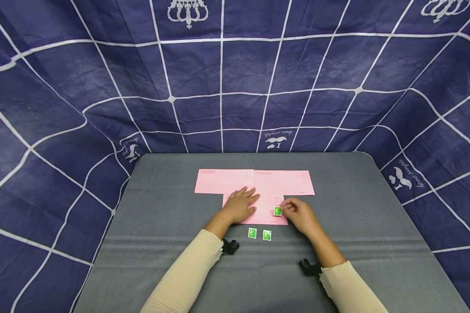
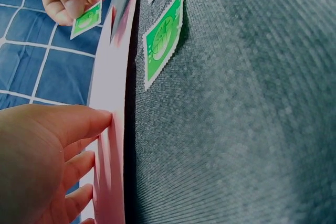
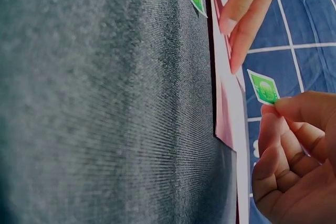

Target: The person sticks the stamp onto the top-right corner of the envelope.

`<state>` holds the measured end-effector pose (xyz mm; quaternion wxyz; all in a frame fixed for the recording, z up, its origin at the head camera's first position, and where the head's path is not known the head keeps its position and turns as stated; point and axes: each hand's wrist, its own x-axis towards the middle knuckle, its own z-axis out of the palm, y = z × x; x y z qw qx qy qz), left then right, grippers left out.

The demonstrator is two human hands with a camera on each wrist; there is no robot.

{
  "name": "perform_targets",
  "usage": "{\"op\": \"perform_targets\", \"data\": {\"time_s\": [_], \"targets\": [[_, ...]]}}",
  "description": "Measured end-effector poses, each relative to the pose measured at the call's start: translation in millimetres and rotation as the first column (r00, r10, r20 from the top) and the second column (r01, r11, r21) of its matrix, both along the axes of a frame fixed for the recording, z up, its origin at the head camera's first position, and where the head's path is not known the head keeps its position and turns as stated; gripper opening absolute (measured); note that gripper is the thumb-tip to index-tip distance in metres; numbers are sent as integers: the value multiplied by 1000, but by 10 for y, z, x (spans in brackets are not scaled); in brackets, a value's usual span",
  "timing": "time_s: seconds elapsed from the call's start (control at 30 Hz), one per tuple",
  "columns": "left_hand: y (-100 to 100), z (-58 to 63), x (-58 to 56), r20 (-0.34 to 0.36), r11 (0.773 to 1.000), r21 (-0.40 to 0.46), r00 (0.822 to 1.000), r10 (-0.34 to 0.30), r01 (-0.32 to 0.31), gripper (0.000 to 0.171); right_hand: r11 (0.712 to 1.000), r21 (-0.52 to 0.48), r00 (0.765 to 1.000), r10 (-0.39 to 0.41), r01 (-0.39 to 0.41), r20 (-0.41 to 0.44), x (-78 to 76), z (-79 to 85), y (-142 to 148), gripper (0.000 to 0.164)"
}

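Nearest the camera: two cream sleeves (image 1: 186,274), with a black wrist mount at each wrist, the left one (image 1: 231,247) and the right one (image 1: 309,267). Right hand (image 1: 299,215) has a narrow pinch, thumb against finger, on the edge of one green stamp (image 1: 277,211); both wrist views show this stamp held in the air, clear of the paper. From the head view it appears over the right part of the near pink envelope (image 1: 268,217), just below the printed squares. Left hand (image 1: 240,206) rests on that envelope, fingers spread, gripping nothing; it covers much of the left part, including some of the printed boxes. Two more stamps lie on the grey table, the left stamp (image 1: 252,233) and the right stamp (image 1: 267,235), apart from each other and just beside the envelope's near edge. Beyond, the far left envelope (image 1: 223,182) and far right envelope (image 1: 286,184) lie side by side. Navy cloth (image 1: 243,69) with white grid lines surrounds the table (image 1: 149,243). Writing: "love simple" reads on the cloth, upside down above a white moustache motif (image 1: 276,140); envelopes carry red box rows; their small print and the stamp markings are too small to read.
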<state>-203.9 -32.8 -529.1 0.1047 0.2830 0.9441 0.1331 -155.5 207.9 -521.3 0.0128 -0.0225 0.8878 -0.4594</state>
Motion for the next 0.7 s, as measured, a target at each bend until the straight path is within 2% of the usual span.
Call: {"op": "perform_targets", "data": {"time_s": [0.37,0.7], "targets": [[-11,6,5,-16,1000,-2,1000,-2,2,52,999,-50,1000,-19,19,0,-164,-69,-22,7],[-3,-19,-3,-15,1000,-13,1000,1,-1,53,999,-35,1000,-23,23,13,-242,-90,-28,9]]}}
